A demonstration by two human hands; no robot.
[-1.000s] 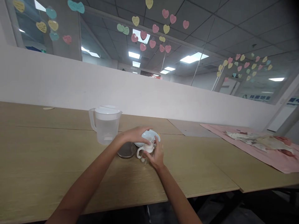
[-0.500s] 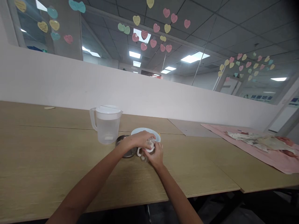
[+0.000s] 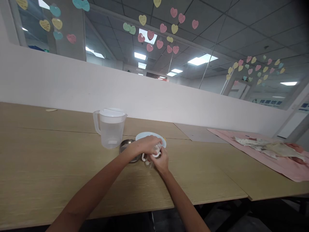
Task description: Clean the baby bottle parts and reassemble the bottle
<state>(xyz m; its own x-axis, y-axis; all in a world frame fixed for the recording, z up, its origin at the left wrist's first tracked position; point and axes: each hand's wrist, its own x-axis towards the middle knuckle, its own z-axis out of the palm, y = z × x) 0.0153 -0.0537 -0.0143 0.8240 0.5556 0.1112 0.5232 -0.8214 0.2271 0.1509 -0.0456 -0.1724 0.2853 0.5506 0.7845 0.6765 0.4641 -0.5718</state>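
- While gripped at centre frame, baby bottle (image 3: 151, 158) upright on the desk (image 3: 48, 167), just in front of the pale blue plate (image 3: 145, 135).
- Left hand (image 3: 145, 145) cupped over the bottle top, fingers closed around the cap area; exact contact hidden by the hand itself.
- Right hand (image 3: 159, 162) wrapped round the lower body of the bottle, fingers closed on it, steadying it against the desk.
- White side handle of the bottle visible between the two hands.
- Judged stage: top apparently being turned on or off; not possible to tell which, nor whether seated fully.
- Bottle contents too small to make out.
- Clear jug (image 3: 110, 128) with lid on, left of centre, part full of water, well apart from both hands.
- Small metal dish (image 3: 126, 149) just beside the left wrist, untouched.
- Pink cloth (image 3: 270, 158) at far right of frame, untouched.
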